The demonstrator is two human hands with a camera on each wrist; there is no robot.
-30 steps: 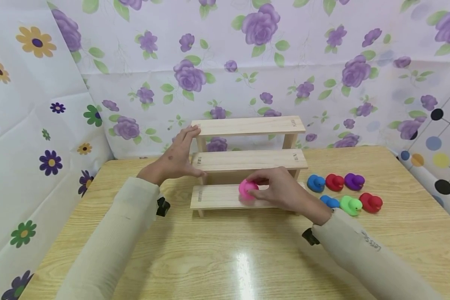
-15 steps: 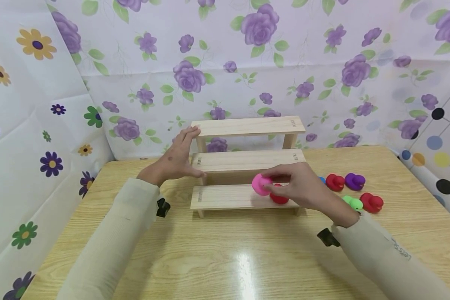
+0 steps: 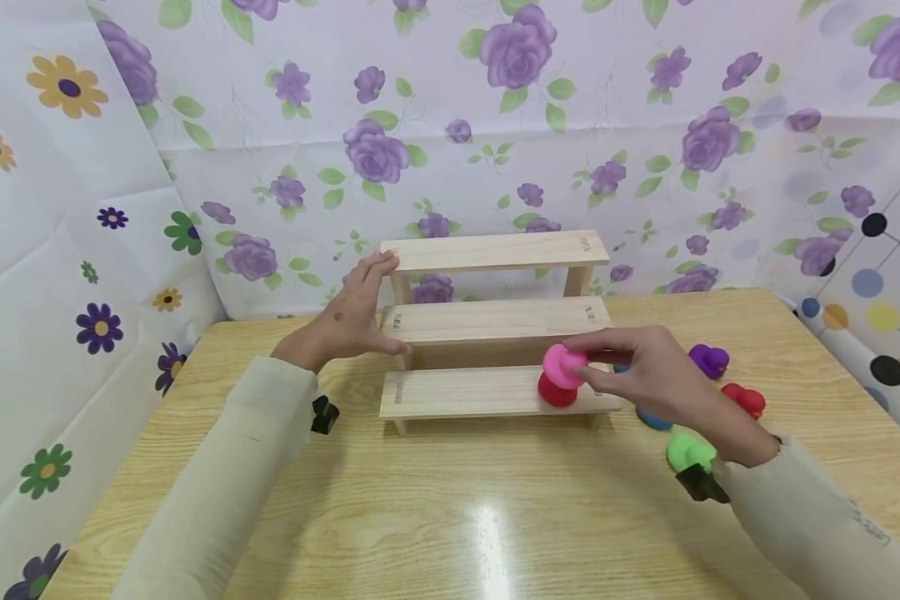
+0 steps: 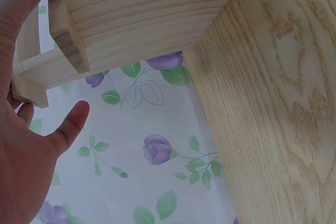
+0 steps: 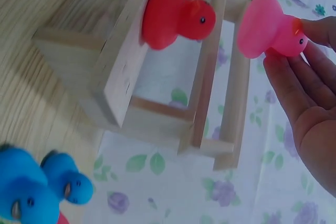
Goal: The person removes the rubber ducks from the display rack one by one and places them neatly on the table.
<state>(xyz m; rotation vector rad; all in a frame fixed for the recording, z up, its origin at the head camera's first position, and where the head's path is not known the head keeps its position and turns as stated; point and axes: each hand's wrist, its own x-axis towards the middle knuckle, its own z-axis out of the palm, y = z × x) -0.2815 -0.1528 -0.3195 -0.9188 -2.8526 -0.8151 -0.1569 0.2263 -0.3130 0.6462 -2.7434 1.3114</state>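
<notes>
A three-tier wooden stand rests on the table. My left hand grips its left end, fingers at the top tier and thumb at the middle one; in the left wrist view, a small finger sticks out free of the wood. With thumb and fingertips, my right hand pinches a pink rubber duck by the head. The right wrist view has this pink duck above the lowest tier, apart from a red rubber duck standing near that tier's right end.
Right of the stand, several more ducks sit on the table: a purple duck, a red duck, a green duck beside my right wrist, and blue ducks partly covered by my hand. Flowered cloth hangs behind.
My right hand has carried the pink duck rightward along the lowest tier to over the red duck, which now shows from behind the hand. The green duck has shifted toward the front.
</notes>
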